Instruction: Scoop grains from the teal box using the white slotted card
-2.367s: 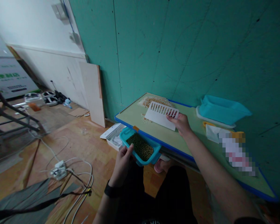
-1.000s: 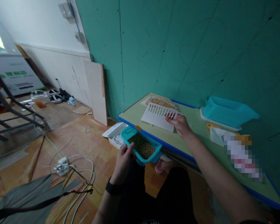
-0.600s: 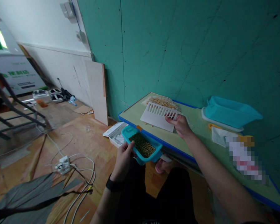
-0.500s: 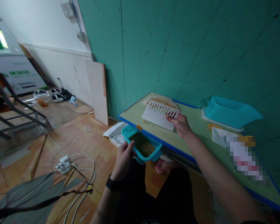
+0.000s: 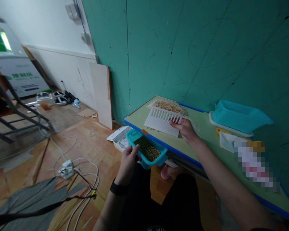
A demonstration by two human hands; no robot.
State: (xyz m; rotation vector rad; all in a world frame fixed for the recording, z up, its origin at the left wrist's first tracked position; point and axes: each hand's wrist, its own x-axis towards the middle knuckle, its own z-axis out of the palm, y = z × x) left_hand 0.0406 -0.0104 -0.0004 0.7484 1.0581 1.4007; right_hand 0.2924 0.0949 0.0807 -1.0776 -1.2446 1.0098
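My left hand is closed on the near rim of a small turquoise bin, which sits just below the table's front edge. Green beans and yellowish beans lie together inside it. My right hand pinches the right end of a flat white slotted scoop, held low over the tabletop with its slots toward the wall. Behind the scoop spreads a pile of yellowish beans mixed with pale grains. A few loose beans show at the scoop's near edge.
A larger turquoise bin stands on a white lid at the table's right, by the green wall. Nearer are a white cloth-like item and a blurred-out package. An open white box and a power strip with cables lie on the floor.
The scoop in my right hand has shifted slightly left and toward me on the tabletop. My left hand and the small bin hold their place. The whole view has moved very slightly.
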